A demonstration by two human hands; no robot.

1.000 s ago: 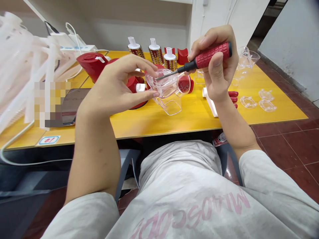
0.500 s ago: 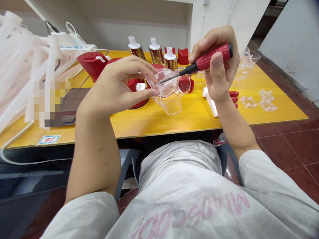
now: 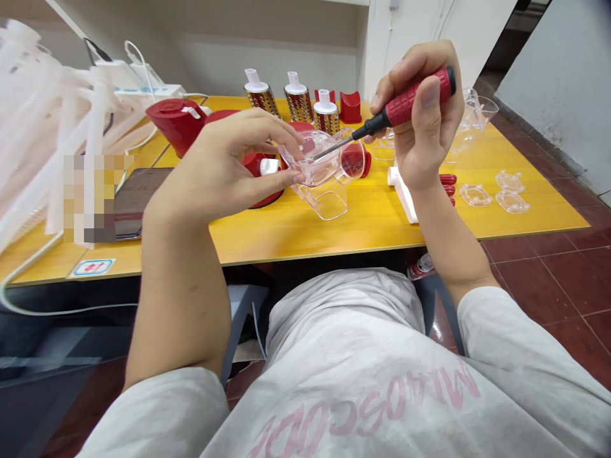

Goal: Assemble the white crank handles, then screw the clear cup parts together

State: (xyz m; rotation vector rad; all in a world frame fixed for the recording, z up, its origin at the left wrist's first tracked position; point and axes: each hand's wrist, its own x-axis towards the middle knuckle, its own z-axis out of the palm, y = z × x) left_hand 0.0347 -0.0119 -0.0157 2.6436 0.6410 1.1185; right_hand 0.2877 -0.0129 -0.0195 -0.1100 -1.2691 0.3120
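Observation:
My left hand (image 3: 224,166) pinches a clear plastic housing (image 3: 319,175) just above the yellow table (image 3: 296,229), thumb under its rim and fingers over the top. In my right hand (image 3: 422,124) is a red-handled screwdriver (image 3: 410,102), fingers wrapped round the grip. Its metal shaft slants down to the left, and the tip sits inside the clear housing's opening. Behind the housing lie red plastic parts (image 3: 356,159).
Three metal grater drums (image 3: 298,102) with white caps stand at the back. A red base unit (image 3: 179,124) and a dark phone (image 3: 136,203) lie left. Clear lids (image 3: 510,191) and a clear hopper (image 3: 475,111) lie right. White plastic pieces (image 3: 42,114) crowd the far left.
My right hand has lifted and tilted the screwdriver handle up and to the right while the tip stays in the housing. The left hand has barely moved.

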